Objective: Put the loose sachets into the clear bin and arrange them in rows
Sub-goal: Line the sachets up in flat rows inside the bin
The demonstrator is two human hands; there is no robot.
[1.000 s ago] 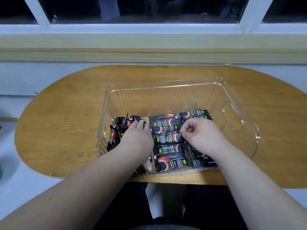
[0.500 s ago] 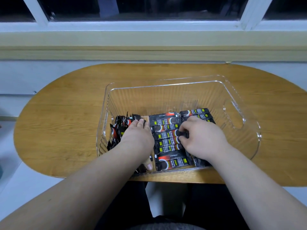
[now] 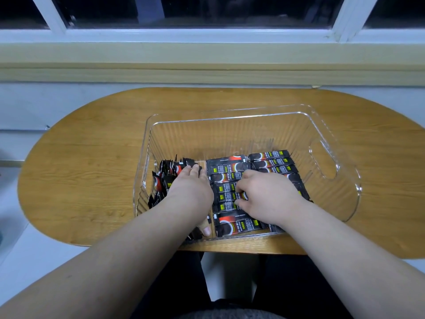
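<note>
Since a moment ago, the right hand [image 3: 266, 196] has slid left and closer to the person. It now sits over the middle row [image 3: 226, 178] of sachets. The left hand [image 3: 190, 189] has stayed on the bunch of sachets [image 3: 165, 176] that stand on edge at the left of the clear bin [image 3: 230, 113]. Its fingers lie nearly straight on top of the bunch, and its thumb points down by the near wall. The right hand's fingers are bent, with their tips on the middle row. I cannot tell if they pinch a sachet or just push it. Another flat row [image 3: 271, 162] lies at the right. The bin sits on the wooden table [image 3: 92, 157]. These packets look light, thin, bendy and a bit slick, so they may slide over each other. It is best to pinch one by its short end, or to press flat on top to nudge it.
</note>
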